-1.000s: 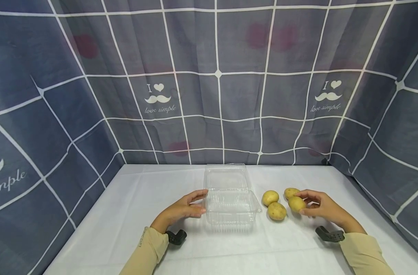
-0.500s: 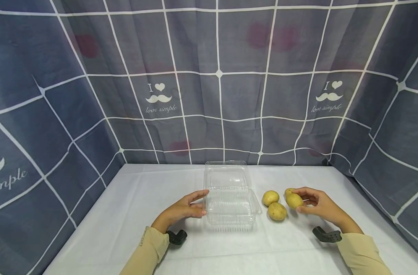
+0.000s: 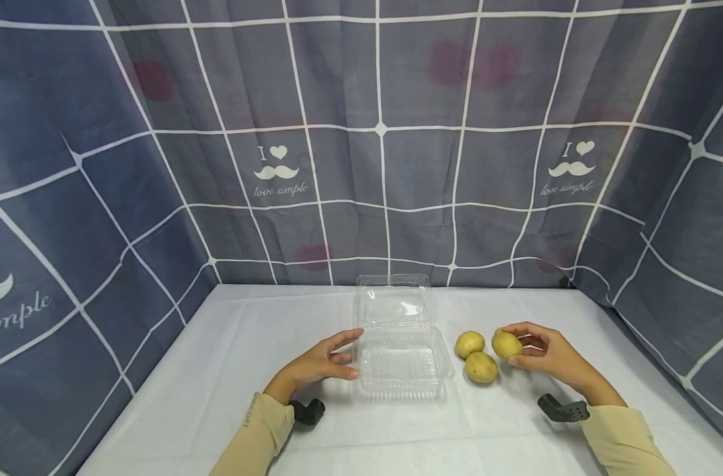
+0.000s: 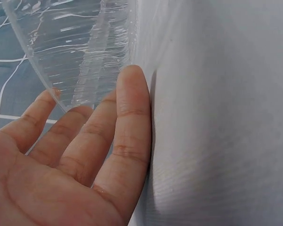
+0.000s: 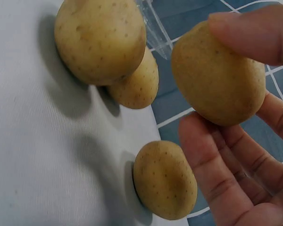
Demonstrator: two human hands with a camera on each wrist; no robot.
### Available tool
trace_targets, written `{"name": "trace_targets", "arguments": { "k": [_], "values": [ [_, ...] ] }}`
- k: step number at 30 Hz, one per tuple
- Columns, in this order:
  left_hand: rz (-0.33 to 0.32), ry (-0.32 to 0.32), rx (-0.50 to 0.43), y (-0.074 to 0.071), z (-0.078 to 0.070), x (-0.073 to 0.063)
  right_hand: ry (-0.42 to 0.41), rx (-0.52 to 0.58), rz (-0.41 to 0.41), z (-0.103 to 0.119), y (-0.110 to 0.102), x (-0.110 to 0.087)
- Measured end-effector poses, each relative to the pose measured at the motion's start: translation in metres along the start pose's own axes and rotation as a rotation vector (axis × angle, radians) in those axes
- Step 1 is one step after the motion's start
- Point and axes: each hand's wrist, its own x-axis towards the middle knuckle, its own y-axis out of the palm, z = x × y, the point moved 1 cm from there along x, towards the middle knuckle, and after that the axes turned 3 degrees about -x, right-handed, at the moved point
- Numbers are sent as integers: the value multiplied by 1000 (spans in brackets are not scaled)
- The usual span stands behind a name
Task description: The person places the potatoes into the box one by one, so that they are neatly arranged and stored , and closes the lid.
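Observation:
My right hand (image 3: 542,350) pinches a yellow potato (image 3: 507,344) between thumb and fingers; in the right wrist view the held potato (image 5: 217,75) is off the cloth. Another potato (image 5: 165,181) lies below it, mostly hidden behind it in the head view. To their left, two more potatoes, one farther back (image 3: 470,344) and one nearer (image 3: 481,367), sit close together. At the left side of a clear plastic clamshell container (image 3: 403,360), its lid (image 3: 394,301) raised at the back, my left hand (image 3: 316,367) has its fingers extended, with fingertips against the wall (image 4: 80,52).
A white cloth (image 3: 314,436) covers the table. Dark grey-blue curtains with white grid lines (image 3: 343,165) stand behind and on both sides. Black wrist straps (image 3: 564,408) are on both arms.
My right hand has shifted slightly left and away, bringing the potato with it over another. The container's lid stands a little higher and its tray shows more from above. My left hand has barely moved.

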Motion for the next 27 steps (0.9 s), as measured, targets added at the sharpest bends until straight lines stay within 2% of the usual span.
{"name": "trace_targets", "arguments": {
  "k": [18,27],
  "values": [
    [-23,-11,36,1,4,-2,47,-2,-11,10,10,4],
    [-21,-21,34,2,2,-2,34,15,5,13,16,10]
  ]
}}
